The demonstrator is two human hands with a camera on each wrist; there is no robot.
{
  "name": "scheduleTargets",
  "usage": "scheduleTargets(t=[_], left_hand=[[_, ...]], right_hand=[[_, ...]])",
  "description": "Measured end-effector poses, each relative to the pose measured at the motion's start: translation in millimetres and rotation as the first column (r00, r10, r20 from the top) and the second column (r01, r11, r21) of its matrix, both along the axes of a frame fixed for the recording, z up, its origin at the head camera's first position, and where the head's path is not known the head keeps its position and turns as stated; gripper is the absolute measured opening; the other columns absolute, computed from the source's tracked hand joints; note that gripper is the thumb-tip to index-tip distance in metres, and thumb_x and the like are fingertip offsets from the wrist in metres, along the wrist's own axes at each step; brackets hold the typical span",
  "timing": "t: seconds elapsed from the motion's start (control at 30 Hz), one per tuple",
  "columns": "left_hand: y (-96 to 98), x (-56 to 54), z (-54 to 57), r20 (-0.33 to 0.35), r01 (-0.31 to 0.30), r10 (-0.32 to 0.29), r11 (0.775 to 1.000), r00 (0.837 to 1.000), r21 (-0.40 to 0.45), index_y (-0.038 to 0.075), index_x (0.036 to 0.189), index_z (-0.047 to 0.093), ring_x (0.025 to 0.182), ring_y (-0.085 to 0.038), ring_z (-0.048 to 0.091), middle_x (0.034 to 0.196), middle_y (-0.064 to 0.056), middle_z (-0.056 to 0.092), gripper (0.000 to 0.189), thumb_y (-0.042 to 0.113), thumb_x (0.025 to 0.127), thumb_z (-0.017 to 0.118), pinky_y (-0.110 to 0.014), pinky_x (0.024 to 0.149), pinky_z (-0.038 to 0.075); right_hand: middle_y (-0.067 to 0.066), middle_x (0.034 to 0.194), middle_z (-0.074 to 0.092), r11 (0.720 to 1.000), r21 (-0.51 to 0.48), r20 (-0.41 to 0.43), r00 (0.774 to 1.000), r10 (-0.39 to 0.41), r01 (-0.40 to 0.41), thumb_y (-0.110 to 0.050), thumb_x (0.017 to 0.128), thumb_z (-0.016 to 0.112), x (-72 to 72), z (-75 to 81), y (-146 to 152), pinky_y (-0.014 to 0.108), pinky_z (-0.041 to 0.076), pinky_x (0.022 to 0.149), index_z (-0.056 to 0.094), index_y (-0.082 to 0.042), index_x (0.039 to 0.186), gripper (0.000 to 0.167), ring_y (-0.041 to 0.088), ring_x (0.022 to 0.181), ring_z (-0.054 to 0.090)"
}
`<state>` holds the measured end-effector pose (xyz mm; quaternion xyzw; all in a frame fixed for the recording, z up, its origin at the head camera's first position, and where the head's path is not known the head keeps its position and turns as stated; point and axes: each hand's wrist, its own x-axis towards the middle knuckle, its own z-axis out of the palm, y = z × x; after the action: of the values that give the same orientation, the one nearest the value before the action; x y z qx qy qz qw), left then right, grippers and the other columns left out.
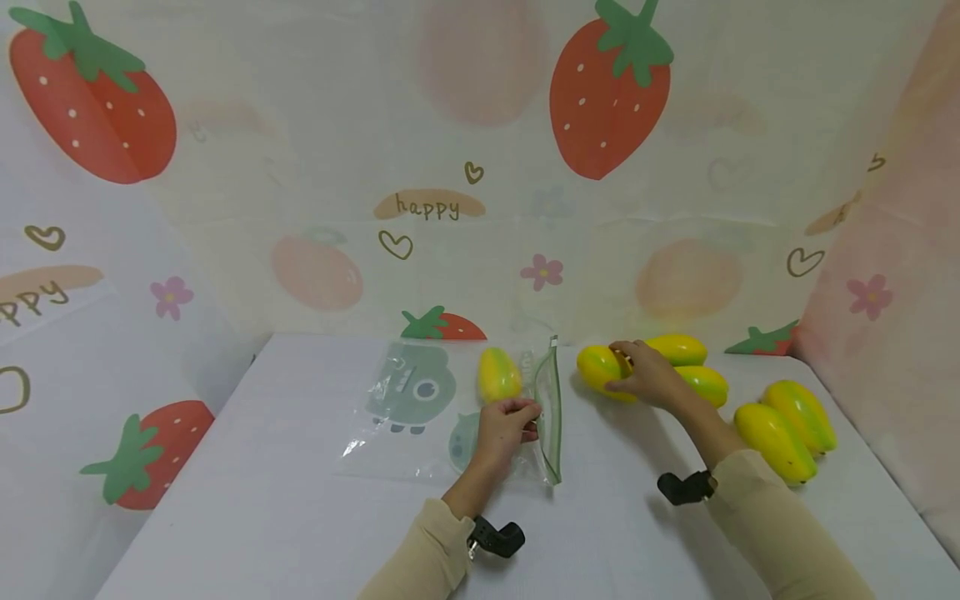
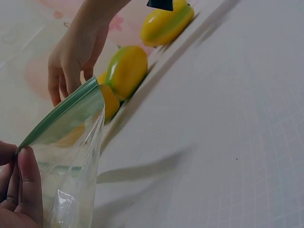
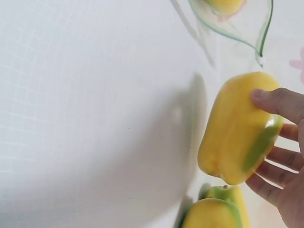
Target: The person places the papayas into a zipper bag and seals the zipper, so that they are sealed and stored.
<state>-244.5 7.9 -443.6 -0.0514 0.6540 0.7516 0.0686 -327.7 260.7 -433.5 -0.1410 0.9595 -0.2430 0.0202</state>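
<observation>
A clear zip bag [image 1: 553, 450] with a green seal and cartoon monster prints lies on the table, its mouth facing right and parted. Inside it, near the mouth, is one yellow-green mango [image 1: 498, 373]. My left hand [image 1: 501, 435] pinches the bag's rim; in the left wrist view the thumb and fingers [image 2: 29, 178] close on the green seal strip [image 2: 59, 109]. To the right of the mouth, my right hand [image 1: 651, 377] grips another mango [image 1: 597, 369], thumb on one side and fingers on the other, as the right wrist view shows with the mango [image 3: 235, 128].
Behind my right hand lie two more mangoes, one at the back [image 1: 681, 350] and one nearer [image 1: 705, 385]. Farther right, another mango pair [image 1: 776, 442] lies side by side near the table's right edge. A strawberry-printed backdrop [image 1: 315, 167] stands behind the white table [image 1: 285, 517].
</observation>
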Motion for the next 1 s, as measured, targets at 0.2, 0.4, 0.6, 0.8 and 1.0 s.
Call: scheduleTargets(t=[0.2, 0.4, 0.6, 0.8, 1.0], left_hand=[[0.6, -4.2, -6.0, -0.003, -0.003, 0.003, 1.000, 1.000, -0.002, -0.012, 0.102, 0.066, 0.061, -0.009, 0.057, 0.077, -0.003, 0.065, 0.020, 0.003, 0.090, 0.064, -0.019, 0.057, 0.055], [4.4, -18.4, -30.7, -0.004, -0.023, 0.023, 1.000, 1.000, 0.002, -0.008, 0.101, 0.068, 0.060, -0.008, 0.057, 0.077, -0.001, 0.065, 0.020, 0.008, 0.089, 0.067, -0.019, 0.056, 0.054], [5.0, -19.2, -32.3, -0.002, -0.026, 0.026, 1.000, 1.000, -0.001, -0.006, 0.101, 0.068, 0.061, -0.009, 0.058, 0.078, -0.001, 0.065, 0.021, 0.010, 0.089, 0.068, -0.018, 0.056, 0.055], [3.4, -18.0, -27.7, 0.004, -0.011, 0.011, 1.000, 1.000, 0.014, -0.009, 0.101, 0.067, 0.060, -0.009, 0.057, 0.076, 0.000, 0.063, 0.020, 0.007, 0.089, 0.067, -0.018, 0.056, 0.054], [-0.6, -4.3, -2.9, -0.005, -0.002, 0.002, 1.000, 1.000, 0.013, -0.011, 0.100, 0.066, 0.060, -0.009, 0.057, 0.074, 0.000, 0.062, 0.019, 0.004, 0.090, 0.064, -0.018, 0.058, 0.055]], right_hand=[[0.027, 0.125, 0.056, 0.998, -0.056, -0.018, 1.000, -0.017, 0.016, -0.022, 0.084, 0.076, 9.0, 0.4, -3, 0.056, 0.048, 0.096, 0.047, 0.006, 0.137, 0.066, 0.042, 0.113, 0.054], [0.027, 0.131, 0.054, 0.994, -0.106, -0.001, 0.999, -0.036, 0.035, -0.023, 0.084, 0.076, 15.0, -2.9, -4, 0.055, 0.048, 0.097, 0.046, 0.005, 0.138, 0.067, 0.042, 0.114, 0.054], [0.028, 0.132, 0.054, 0.988, -0.151, -0.004, 0.999, -0.045, 0.044, -0.022, 0.084, 0.075, 21.0, -2.5, -4, 0.053, 0.051, 0.093, 0.047, 0.005, 0.137, 0.065, 0.041, 0.112, 0.055], [0.027, 0.131, 0.054, 0.980, -0.188, 0.025, 0.998, -0.065, 0.068, -0.026, 0.086, 0.074, 24.2, -3.3, -5, 0.049, 0.054, 0.091, 0.046, 0.003, 0.138, 0.067, 0.039, 0.111, 0.055], [0.027, 0.131, 0.055, 0.970, -0.226, 0.048, 0.995, -0.082, 0.091, -0.030, 0.085, 0.075, 27.0, -1.2, -11, 0.047, 0.055, 0.091, 0.046, 0.002, 0.139, 0.069, 0.039, 0.113, 0.055]])
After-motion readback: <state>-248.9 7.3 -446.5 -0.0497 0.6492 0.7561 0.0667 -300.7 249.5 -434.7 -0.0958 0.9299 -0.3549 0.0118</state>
